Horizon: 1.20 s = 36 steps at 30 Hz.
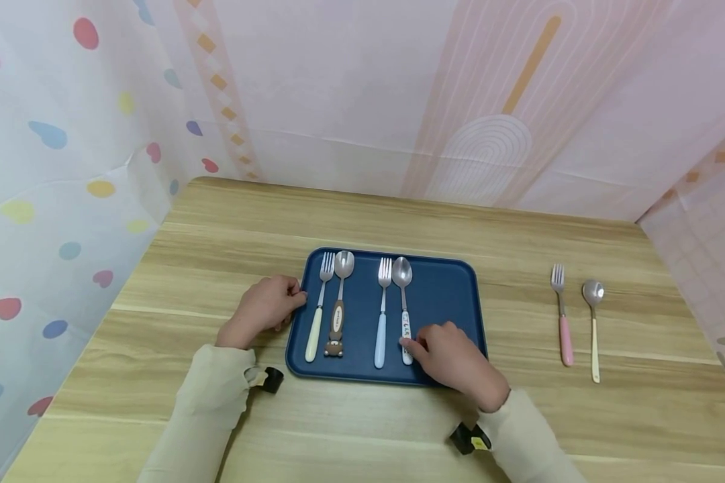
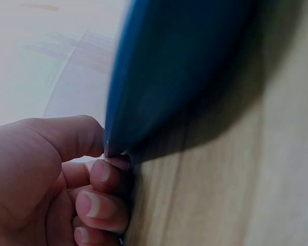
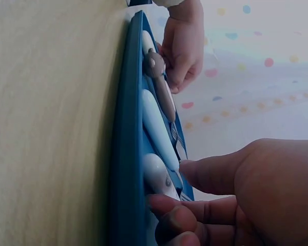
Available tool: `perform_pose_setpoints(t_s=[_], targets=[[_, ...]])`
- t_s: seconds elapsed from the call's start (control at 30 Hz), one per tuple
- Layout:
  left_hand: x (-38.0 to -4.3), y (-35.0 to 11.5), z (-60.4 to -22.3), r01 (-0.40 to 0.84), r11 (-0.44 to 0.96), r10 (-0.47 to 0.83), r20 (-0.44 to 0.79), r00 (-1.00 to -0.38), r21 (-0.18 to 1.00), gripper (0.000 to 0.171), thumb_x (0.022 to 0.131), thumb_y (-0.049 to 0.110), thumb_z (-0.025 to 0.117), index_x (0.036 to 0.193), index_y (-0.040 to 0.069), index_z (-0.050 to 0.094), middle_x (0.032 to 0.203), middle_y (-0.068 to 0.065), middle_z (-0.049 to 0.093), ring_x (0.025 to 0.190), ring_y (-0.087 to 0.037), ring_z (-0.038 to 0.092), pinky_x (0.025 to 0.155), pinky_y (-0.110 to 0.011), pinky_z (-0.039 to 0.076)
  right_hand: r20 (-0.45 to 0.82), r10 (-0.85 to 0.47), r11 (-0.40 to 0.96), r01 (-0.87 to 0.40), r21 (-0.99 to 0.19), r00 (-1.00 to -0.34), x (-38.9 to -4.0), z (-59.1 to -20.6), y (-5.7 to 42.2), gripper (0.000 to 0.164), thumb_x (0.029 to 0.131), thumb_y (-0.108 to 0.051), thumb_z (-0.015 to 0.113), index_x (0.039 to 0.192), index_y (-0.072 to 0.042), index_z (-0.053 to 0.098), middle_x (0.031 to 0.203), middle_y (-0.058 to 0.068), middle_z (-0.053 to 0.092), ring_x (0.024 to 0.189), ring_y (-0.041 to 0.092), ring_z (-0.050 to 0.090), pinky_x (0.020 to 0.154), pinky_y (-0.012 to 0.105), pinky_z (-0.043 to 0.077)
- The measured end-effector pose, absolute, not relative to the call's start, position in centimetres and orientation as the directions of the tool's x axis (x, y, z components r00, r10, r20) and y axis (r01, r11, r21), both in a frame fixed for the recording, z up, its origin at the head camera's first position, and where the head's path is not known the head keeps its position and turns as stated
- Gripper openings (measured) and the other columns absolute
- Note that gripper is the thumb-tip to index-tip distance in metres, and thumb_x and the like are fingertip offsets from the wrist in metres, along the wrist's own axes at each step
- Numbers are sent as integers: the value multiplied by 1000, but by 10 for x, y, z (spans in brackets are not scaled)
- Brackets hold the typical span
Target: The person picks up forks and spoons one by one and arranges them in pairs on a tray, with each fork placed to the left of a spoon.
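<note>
At the left side of the dark blue tray, my left hand pinches the rim between thumb and fingers. My right hand has its thumb and forefinger about the white patterned handle of a spoon, which lies in the tray. Just left of that spoon is a fork with a light blue handle. Farther left in the tray lie a fork with a cream handle and a spoon with a brown bear handle. The right wrist view shows the white handle between thumb and forefinger.
To the right of the tray, a pink-handled fork and a spoon with a slim cream handle lie on the wooden table. Patterned cloth hangs behind the table and along its sides.
</note>
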<state>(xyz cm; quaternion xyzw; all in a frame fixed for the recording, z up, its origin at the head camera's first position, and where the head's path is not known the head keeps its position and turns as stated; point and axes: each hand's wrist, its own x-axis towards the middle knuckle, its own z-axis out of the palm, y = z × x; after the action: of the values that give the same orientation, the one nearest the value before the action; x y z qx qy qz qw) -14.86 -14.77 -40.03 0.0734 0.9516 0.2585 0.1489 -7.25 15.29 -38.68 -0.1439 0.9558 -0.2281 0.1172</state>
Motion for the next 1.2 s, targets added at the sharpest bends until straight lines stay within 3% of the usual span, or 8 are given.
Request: perform_pose_setpoints(t_s=[0.77, 1.2], targets=[[-150, -147, -402, 74, 854, 224, -236, -946, 515, 28, 90, 27, 51, 67, 11, 50, 47, -1, 52, 37, -17, 51, 44, -31, 37, -147, -340, 870, -251, -424, -929, -69, -389, 146, 44, 91, -37, 54, 52, -19, 48, 46, -6, 35, 40, 11, 40, 40, 24, 29], [-148, -149, -400, 91, 854, 229, -215, -949, 512, 27, 90, 26, 51, 67, 11, 50, 47, 0, 52, 37, -16, 51, 45, -31, 37, -74, -113, 903, -72, -423, -991, -87, -359, 194, 50, 94, -51, 40, 62, -12, 48, 50, -1, 40, 43, 15, 40, 41, 27, 30]])
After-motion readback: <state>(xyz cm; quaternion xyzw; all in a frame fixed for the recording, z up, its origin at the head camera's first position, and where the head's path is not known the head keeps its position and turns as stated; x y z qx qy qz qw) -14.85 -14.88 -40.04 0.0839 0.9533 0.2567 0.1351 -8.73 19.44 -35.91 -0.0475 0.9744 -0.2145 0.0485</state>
